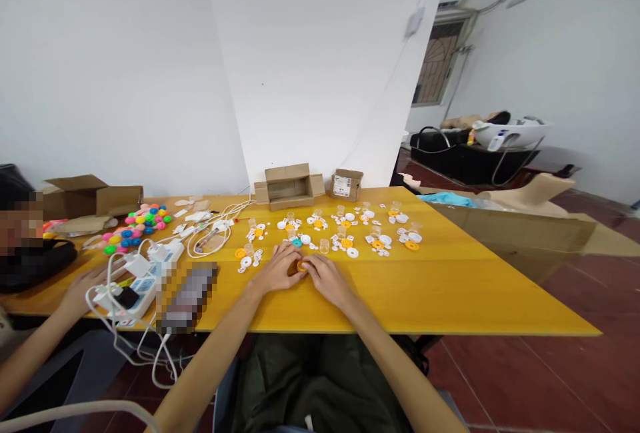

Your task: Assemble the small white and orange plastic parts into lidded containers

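A: Grip state?
B: Small orange piece [301,266] pinched between the fingertips of the left hand [279,271] and the right hand [327,278]; both closed on it, low over the near half of the yellow table [400,293]. Exact shape can't be told, partly covered by fingers.

A: Nearby?
B: Teal disc [297,242] just beyond the left hand, clear cup [324,246] just beyond the right. Phone [189,296] lies farther left, beside the power strip [150,281]. Another person's hand [87,288] is seen there too, kept separate.

A: Handling?
B: Judged light, stiff, probably thin plastic. Could be slippery if pinched at the edge; might be cracked or flicked away if squeezed hard. Best held by opposite sides of the rim, with light fingertip pressure.
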`<state>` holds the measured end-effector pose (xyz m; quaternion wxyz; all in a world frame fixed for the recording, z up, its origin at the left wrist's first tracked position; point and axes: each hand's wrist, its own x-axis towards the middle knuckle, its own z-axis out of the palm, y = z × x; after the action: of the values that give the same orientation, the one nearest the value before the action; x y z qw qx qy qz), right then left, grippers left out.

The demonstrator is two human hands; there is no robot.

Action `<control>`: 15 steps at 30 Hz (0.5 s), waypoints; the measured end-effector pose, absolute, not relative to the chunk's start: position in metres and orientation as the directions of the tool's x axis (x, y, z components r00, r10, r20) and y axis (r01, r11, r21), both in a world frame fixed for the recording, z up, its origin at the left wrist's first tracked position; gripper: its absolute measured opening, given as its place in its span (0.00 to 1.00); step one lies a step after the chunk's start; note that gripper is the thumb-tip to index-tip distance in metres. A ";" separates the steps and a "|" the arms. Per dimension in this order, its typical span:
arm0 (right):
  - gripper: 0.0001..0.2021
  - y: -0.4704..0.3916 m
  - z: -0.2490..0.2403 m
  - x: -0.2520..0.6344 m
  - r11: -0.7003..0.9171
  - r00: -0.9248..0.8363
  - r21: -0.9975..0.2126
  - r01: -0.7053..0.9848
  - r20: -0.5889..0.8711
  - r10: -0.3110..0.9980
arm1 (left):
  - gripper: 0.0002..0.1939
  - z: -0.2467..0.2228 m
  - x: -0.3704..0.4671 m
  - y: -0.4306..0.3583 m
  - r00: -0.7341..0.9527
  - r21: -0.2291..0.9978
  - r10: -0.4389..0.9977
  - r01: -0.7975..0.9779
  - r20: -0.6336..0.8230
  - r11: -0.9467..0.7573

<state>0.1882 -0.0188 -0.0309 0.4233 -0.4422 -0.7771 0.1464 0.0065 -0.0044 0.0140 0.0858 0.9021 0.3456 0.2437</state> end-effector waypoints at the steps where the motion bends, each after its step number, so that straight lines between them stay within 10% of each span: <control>1: 0.12 -0.018 -0.030 0.188 0.562 -0.244 -0.621 0.546 0.524 0.816 | 0.05 0.014 0.007 -0.004 0.642 0.325 0.666 0.581 0.381 -0.746; 15: 0.14 -0.020 -0.024 0.188 0.563 -0.113 -0.693 0.451 0.581 0.806 | 0.07 0.013 0.007 0.001 0.518 0.448 0.721 0.566 0.461 -0.692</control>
<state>0.1884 -0.0198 -0.0243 0.5057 -0.4335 -0.7250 0.1752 0.0065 0.0013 0.0127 0.1214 0.8626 0.3729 0.3196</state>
